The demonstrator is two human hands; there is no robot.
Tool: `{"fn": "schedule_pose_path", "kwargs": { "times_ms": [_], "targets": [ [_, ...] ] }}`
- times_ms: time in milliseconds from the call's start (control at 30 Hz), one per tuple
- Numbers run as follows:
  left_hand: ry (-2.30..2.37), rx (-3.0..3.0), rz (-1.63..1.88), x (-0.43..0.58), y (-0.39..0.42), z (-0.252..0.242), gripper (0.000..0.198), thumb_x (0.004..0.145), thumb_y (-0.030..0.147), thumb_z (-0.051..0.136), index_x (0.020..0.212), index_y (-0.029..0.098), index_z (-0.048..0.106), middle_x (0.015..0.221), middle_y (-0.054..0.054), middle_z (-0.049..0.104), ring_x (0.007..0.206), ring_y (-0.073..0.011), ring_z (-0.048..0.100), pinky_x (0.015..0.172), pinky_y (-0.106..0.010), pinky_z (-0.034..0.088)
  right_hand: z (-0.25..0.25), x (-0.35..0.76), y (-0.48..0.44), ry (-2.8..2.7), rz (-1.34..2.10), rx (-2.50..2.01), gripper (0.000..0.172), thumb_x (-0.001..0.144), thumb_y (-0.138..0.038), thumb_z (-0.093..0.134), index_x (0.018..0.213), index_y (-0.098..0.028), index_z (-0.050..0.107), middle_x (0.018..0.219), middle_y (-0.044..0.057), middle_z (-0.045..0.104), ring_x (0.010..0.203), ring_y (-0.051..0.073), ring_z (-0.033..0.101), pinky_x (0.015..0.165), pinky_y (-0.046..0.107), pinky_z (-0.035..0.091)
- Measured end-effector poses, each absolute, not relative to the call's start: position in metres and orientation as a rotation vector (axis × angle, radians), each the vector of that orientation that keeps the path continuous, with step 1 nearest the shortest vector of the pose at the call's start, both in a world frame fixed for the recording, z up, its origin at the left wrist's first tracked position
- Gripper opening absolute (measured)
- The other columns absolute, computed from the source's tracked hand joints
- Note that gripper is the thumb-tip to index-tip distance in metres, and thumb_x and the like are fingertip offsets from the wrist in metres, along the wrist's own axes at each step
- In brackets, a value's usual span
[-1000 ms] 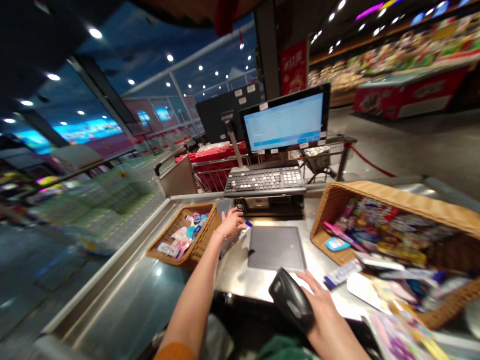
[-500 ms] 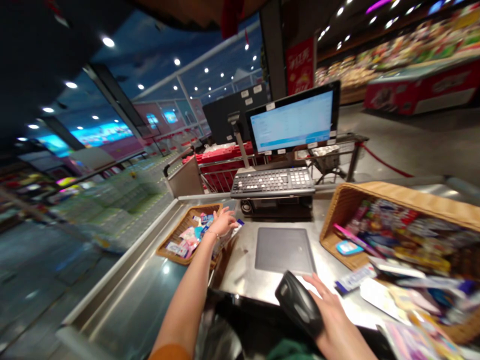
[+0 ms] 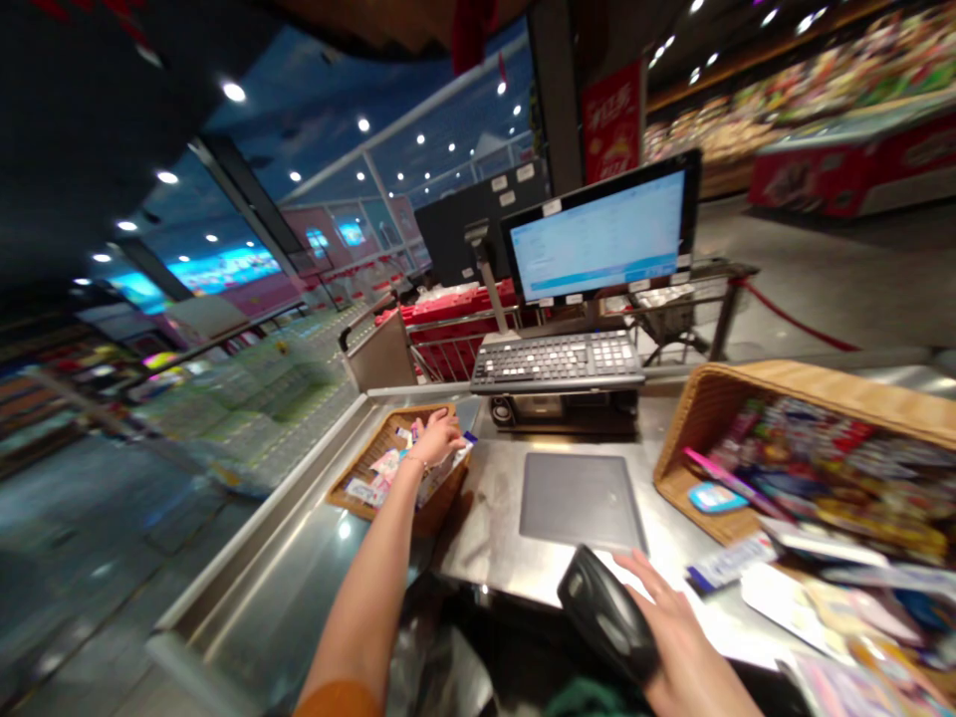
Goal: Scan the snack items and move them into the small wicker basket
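Observation:
My left hand point(image 3: 437, 436) is over the far right side of a small wicker basket point(image 3: 351, 468), its fingers slightly bent and apart. Small packets and a toothpaste-like box point(image 3: 364, 492) lie in that basket. A white carton with a blue end point(image 3: 467, 441) sits just beyond my fingertips, partly covered by them; I see nothing gripped. Low at the front, my right hand point(image 3: 676, 627) is closed around a black handheld barcode scanner point(image 3: 608, 615), its head pointing up and left.
A dark grey pad point(image 3: 583, 498) lies in the metal counter's middle, with a keyboard point(image 3: 557, 360) and monitor point(image 3: 601, 239) behind it. At right stands a large wicker basket point(image 3: 683, 438) full of packaged goods. A long toothpaste-like box point(image 3: 732, 563) lies beside it.
My left hand has shifted left and further over the small basket, its fingers less spread. The right hand keeps the scanner. The whole view has turned slightly left.

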State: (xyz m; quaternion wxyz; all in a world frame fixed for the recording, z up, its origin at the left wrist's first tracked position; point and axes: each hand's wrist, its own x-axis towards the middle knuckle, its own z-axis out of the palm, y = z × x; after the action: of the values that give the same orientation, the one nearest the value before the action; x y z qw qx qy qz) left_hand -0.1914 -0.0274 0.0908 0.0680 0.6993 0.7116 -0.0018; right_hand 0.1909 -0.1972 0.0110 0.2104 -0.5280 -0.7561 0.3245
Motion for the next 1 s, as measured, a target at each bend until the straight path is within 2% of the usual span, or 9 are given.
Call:
{"fn": "schedule_pose_path", "kwargs": {
  "times_ms": [133, 300, 500, 667, 833, 1000],
  "targets": [
    [2.16, 2.096, -0.011, -0.199, -0.031, 0.094, 0.017, 0.087, 0.032, 0.061, 0.078, 0.026, 0.074, 0.144, -0.003, 0.057, 0.146, -0.033, 0.025, 0.112, -0.075, 0.008, 0.011, 0.19, -0.199, -2.255, 0.919, -1.448, 0.064, 0.064, -0.015, 0.049, 0.125, -0.024, 0.065, 0.156, 0.011, 0.045, 0.15, 0.036, 0.027, 0.117, 0.067, 0.028],
    [2.209, 2.072, -0.013, -0.213, -0.034, 0.095, 0.016, 0.087, 0.035, 0.061, 0.081, 0.028, 0.075, 0.143, -0.002, 0.058, 0.145, -0.0335, 0.027, 0.111, -0.075, 0.009, 0.015, 0.187, -0.2, -2.287, 0.938, -1.455, 0.071, 0.059, -0.01, 0.046, 0.127, -0.021, 0.063, 0.158, 0.012, 0.042, 0.152, 0.035, 0.023, 0.118, 0.067, 0.026],
    [2.262, 2.037, -0.021, -0.228, -0.039, 0.099, 0.018, 0.087, 0.036, 0.06, 0.087, 0.027, 0.076, 0.147, -0.006, 0.054, 0.146, -0.0358, 0.026, 0.112, -0.075, 0.011, 0.023, 0.186, -0.202, -2.285, 0.974, -1.453, 0.07, 0.056, -0.01, 0.046, 0.123, -0.021, 0.065, 0.158, 0.012, 0.042, 0.152, 0.035, 0.021, 0.118, 0.067, 0.025],
    [2.316, 2.017, -0.019, -0.241, -0.043, 0.105, 0.019, 0.086, 0.037, 0.06, 0.082, 0.027, 0.076, 0.145, -0.005, 0.057, 0.146, -0.0345, 0.027, 0.115, -0.07, 0.013, 0.024, 0.186, -0.201, -2.268, 1.01, -1.45, 0.07, 0.058, -0.013, 0.047, 0.126, -0.022, 0.064, 0.158, 0.013, 0.042, 0.152, 0.035, 0.021, 0.119, 0.067, 0.023],
    [2.375, 1.98, -0.008, -0.256, -0.046, 0.106, 0.017, 0.086, 0.036, 0.06, 0.085, 0.027, 0.075, 0.143, -0.004, 0.058, 0.144, -0.0324, 0.03, 0.114, -0.071, 0.014, 0.015, 0.185, -0.201, -2.192, 1.024, -1.442, 0.07, 0.055, -0.016, 0.051, 0.121, -0.03, 0.066, 0.156, 0.009, 0.046, 0.151, 0.035, 0.025, 0.12, 0.067, 0.023],
    [2.435, 1.956, -0.009, -0.273, -0.047, 0.108, 0.018, 0.087, 0.033, 0.058, 0.09, 0.028, 0.075, 0.143, -0.006, 0.058, 0.143, -0.0318, 0.032, 0.115, -0.071, 0.01, 0.005, 0.183, -0.203, -2.192, 0.935, -1.433, 0.078, 0.05, -0.016, 0.051, 0.126, -0.029, 0.065, 0.155, 0.011, 0.046, 0.151, 0.037, 0.025, 0.117, 0.072, 0.023]
  ]
}}
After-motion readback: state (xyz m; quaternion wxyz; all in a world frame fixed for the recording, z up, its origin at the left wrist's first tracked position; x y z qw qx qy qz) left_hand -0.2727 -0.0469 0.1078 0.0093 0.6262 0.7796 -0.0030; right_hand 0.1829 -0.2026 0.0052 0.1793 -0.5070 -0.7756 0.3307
